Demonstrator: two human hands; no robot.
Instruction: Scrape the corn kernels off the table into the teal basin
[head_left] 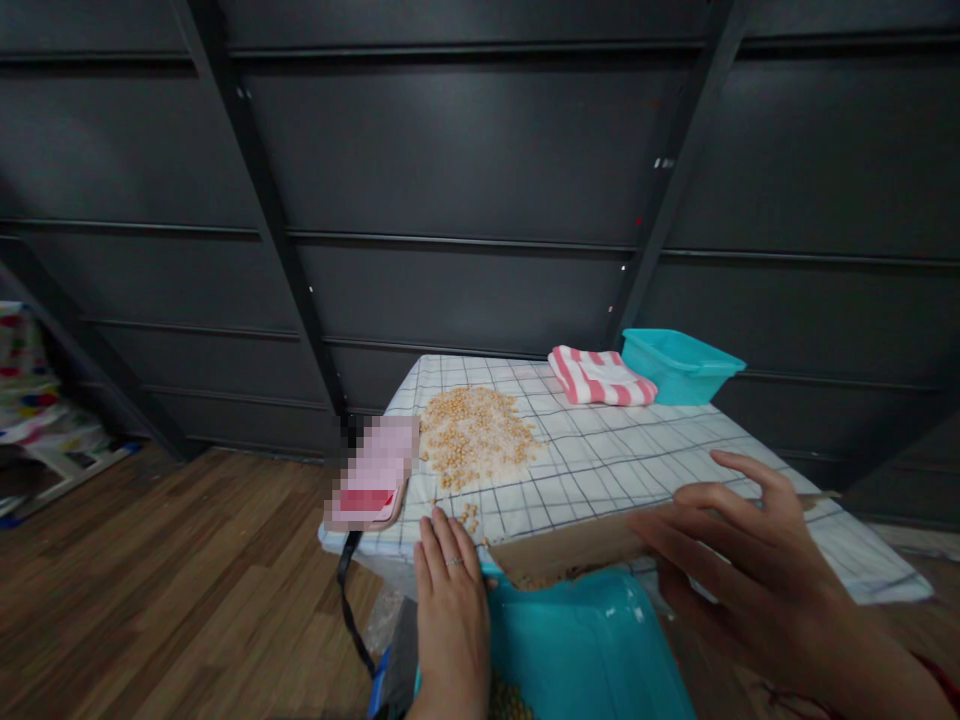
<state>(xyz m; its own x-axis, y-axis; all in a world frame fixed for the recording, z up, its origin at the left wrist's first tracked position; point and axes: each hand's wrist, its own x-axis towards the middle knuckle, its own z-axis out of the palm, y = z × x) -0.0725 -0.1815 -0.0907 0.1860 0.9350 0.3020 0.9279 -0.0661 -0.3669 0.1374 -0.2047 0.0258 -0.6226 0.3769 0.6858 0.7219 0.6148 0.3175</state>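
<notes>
My right hand [727,560] grips a brown cardboard strip [570,550] between thumb and fingers, its little finger raised. The strip lies slanting along the table's front edge, above a turquoise plastic bin [592,650]. Small dark bits cling to its lower left edge. My left hand [451,610] is stretched out flat, palm down, at the table edge and the bin's left rim, with a ring on one finger. A few yellow beans [469,516] lie just beyond its fingertips. Farther back spreads a pile of yellow beans mixed with white grains [480,435]. Greenish beans [508,700] show low in the bin.
A checked white cloth [600,470] covers the table. At the back right are a folded pink-striped towel [600,376] and another turquoise basket [679,368]. A blurred pink case-like item [375,470] lies at the left edge, a black strap [345,590] hanging below. Dark wall panels stand behind.
</notes>
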